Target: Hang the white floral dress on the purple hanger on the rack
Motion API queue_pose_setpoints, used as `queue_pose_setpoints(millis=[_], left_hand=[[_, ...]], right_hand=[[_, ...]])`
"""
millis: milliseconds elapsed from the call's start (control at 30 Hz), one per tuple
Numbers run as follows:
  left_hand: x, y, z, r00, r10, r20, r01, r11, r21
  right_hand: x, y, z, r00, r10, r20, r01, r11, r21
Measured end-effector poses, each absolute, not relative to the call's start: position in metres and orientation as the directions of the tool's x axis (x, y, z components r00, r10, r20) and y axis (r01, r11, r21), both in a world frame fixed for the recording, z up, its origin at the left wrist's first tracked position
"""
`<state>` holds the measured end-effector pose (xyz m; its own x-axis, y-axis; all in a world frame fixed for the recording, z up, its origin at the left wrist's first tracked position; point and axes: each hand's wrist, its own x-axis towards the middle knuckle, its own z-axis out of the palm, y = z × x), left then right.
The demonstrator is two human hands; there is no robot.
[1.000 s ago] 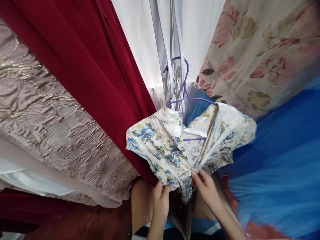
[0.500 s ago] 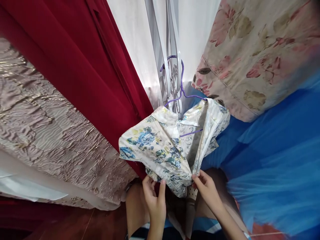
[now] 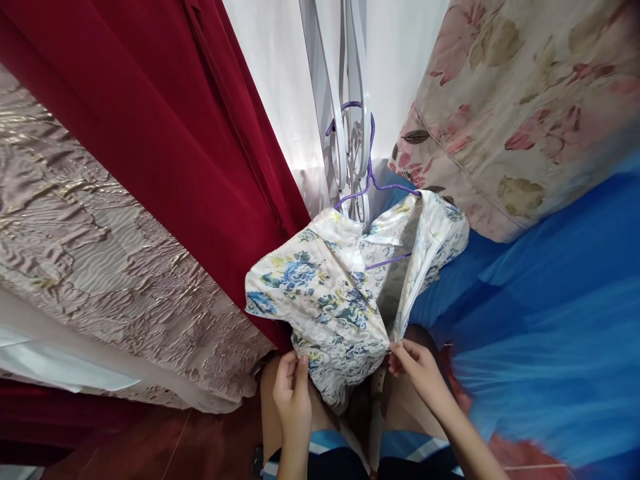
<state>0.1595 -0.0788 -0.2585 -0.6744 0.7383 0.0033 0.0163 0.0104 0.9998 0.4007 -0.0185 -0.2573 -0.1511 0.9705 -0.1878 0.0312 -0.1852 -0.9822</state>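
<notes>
A white blouse [image 3: 335, 293] with blue and yellow flowers hangs on a purple hanger [image 3: 371, 175], its front parted on the right side so the inside lining shows. The hanger's hook loops round a white metal rod in the middle. My left hand [image 3: 294, 383] pinches the blouse's lower left hem between thumb and fingers. With thumb and fingertips closed, my right hand [image 3: 413, 363] grips the lower edge of the front opening. Between the two hands the hem sags above my knees.
Red cloth [image 3: 200, 147] and a pink embossed fabric [image 3: 110, 253] hang on the left. To the right are a floral fabric [image 3: 520, 120] and blue tulle [image 3: 540, 333]. White rods [image 3: 356, 80] rise behind the hanger, above a reddish tiled floor [image 3: 165, 443].
My left hand has moved slightly left and its thumb has closed onto the hem. The hem is spread a little wider; the right hand keeps its hold. The view has shifted slightly.
</notes>
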Motion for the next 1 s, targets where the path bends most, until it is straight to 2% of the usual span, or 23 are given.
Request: queue_pose_setpoints(millis=[233,400,533,600,667,767,833,900,1000], left_hand=[[0.166,-0.073,-0.247,-0.675,0.738,-0.004,0.011,0.015,1.000],[0.166,-0.074,-0.255,-0.708,0.704,-0.047,-0.088,-0.023,0.996],[0.167,-0.074,-0.264,-0.790,0.612,0.016,-0.072,-0.119,0.990],[0.172,-0.076,-0.264,-0.791,0.609,0.056,-0.021,-0.120,0.993],[0.180,-0.081,-0.262,-0.685,0.726,0.065,0.019,-0.072,0.997],[0.198,-0.090,-0.258,-0.284,0.958,0.028,0.076,-0.007,0.997],[0.212,-0.097,-0.256,-0.065,0.998,0.020,0.120,-0.012,0.993],[0.225,-0.102,-0.253,0.012,0.999,0.031,0.173,-0.032,0.984],[0.237,-0.106,-0.250,0.006,0.999,0.050,0.250,-0.050,0.967]], right_hand=[[0.395,-0.025,-0.253,-0.110,0.984,-0.137,0.024,-0.136,-0.990],[0.393,-0.036,-0.248,-0.134,0.984,-0.116,0.078,-0.106,-0.991],[0.387,-0.049,-0.237,-0.161,0.981,-0.107,0.111,-0.090,-0.990],[0.384,-0.055,-0.234,-0.168,0.980,-0.109,0.121,-0.090,-0.989],[0.381,-0.060,-0.233,-0.179,0.978,-0.109,0.123,-0.087,-0.989],[0.380,-0.066,-0.234,-0.188,0.977,-0.096,0.118,-0.075,-0.990],[0.380,-0.069,-0.233,-0.195,0.978,-0.077,0.116,-0.055,-0.992],[0.382,-0.072,-0.229,-0.205,0.978,-0.049,0.116,-0.025,-0.993],[0.382,-0.075,-0.223,-0.231,0.972,-0.030,0.127,0.000,-0.992]])
